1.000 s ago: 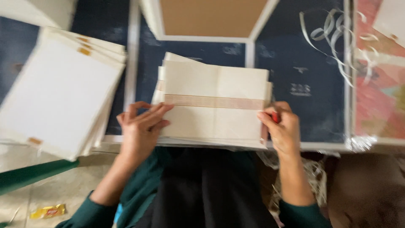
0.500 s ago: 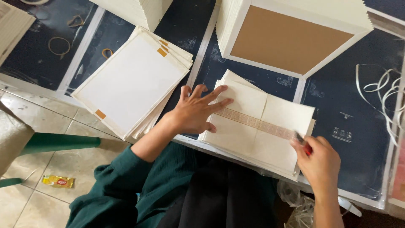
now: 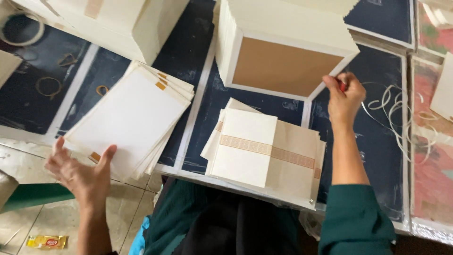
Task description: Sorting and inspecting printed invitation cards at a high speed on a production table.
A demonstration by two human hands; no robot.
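Note:
My left hand (image 3: 78, 171) is spread open at the near edge of a stack of white sheets (image 3: 130, 115) on the left, fingertips at its corner. My right hand (image 3: 344, 97) is raised on the right with its fingers closed on a small red object (image 3: 342, 86), next to the brown-faced stack of white boards (image 3: 283, 61). Between the hands lies a bundle of cream sheets (image 3: 266, 151) bound across by a patterned tan band.
A dark blue surface (image 3: 377, 141) with white borders is under everything. A large white block (image 3: 122, 21) stands at the upper left, loose white strips (image 3: 401, 123) at the right, rubber bands (image 3: 47, 87) at the left. A yellow wrapper (image 3: 46, 242) lies on the tiled floor.
My left hand left the banded bundle and moved left to the sheet stack. My right hand lifted off the bundle's right edge and went up beside the brown-faced stack. The view shifted.

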